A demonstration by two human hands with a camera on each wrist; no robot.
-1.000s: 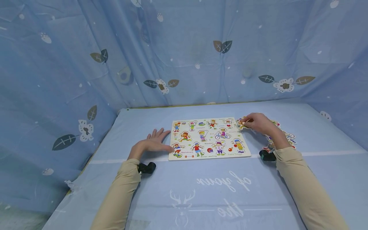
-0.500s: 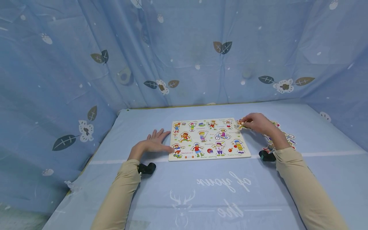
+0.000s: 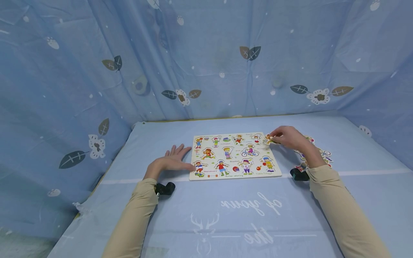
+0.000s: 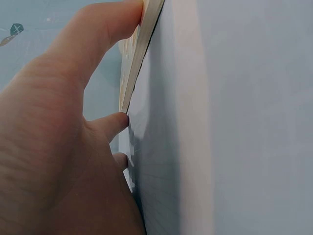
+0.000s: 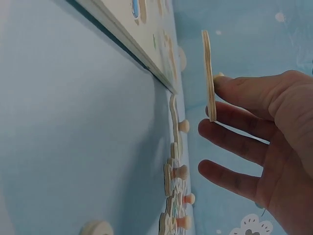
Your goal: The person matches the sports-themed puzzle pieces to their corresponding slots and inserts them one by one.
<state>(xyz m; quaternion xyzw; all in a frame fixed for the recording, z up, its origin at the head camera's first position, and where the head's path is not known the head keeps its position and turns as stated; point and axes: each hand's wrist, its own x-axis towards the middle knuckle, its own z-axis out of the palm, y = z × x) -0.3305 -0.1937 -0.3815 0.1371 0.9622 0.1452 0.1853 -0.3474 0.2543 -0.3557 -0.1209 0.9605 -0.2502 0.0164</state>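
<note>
A flat wooden puzzle board (image 3: 237,178) printed with sports figures lies on the cloth-covered table. My left hand (image 3: 172,161) is at its left side with fingers spread; the thumb rests on the board's front left corner, and in the left wrist view the thumb tip (image 4: 134,17) meets the board's edge. By its small knob, my right hand (image 3: 289,138) pinches a colourful puzzle piece (image 3: 267,139) just off the board's upper right edge. In the right wrist view that piece shows edge-on, held up clear of the table, with the other fingers (image 5: 234,142) extended below it.
Several loose knobbed puzzle pieces (image 3: 325,154) are heaped to the right, partly hidden behind the right forearm. A black wrist camera (image 3: 165,188) sits under the left wrist and another black camera (image 3: 299,175) under the right. Patterned blue curtain (image 3: 206,64) hangs behind the table.
My right hand has shifted the puzzle piece very slightly left toward the board's edge, its tilt changing a little. My left hand stays in place.
</note>
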